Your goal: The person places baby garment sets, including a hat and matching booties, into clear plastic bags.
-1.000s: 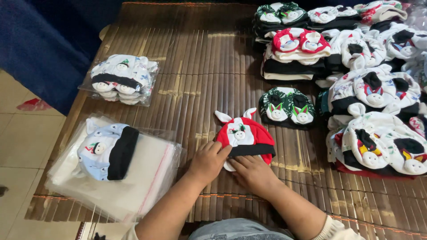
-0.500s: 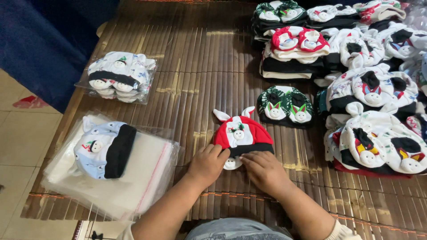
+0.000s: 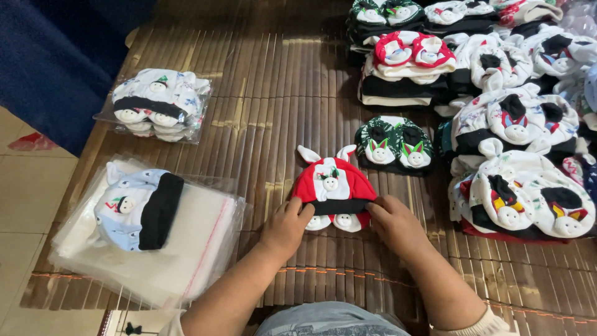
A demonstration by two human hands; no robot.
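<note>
Nearest, left hand [image 3: 285,229] and right hand [image 3: 394,225] flat on the brown slatted bamboo mat [image 3: 261,112], fingers narrowly spread, pinching the black brim of a small red-and-white fabric baby hat with bunny ears [image 3: 333,190] at mat centre. To the left, light blue baby hat with black brim [image 3: 138,208] atop a stack of clear plastic bags [image 3: 193,249]. Farther left, bagged pack of white hats [image 3: 155,104]. Right and beyond, piles of folded hats [image 3: 516,118].
</note>
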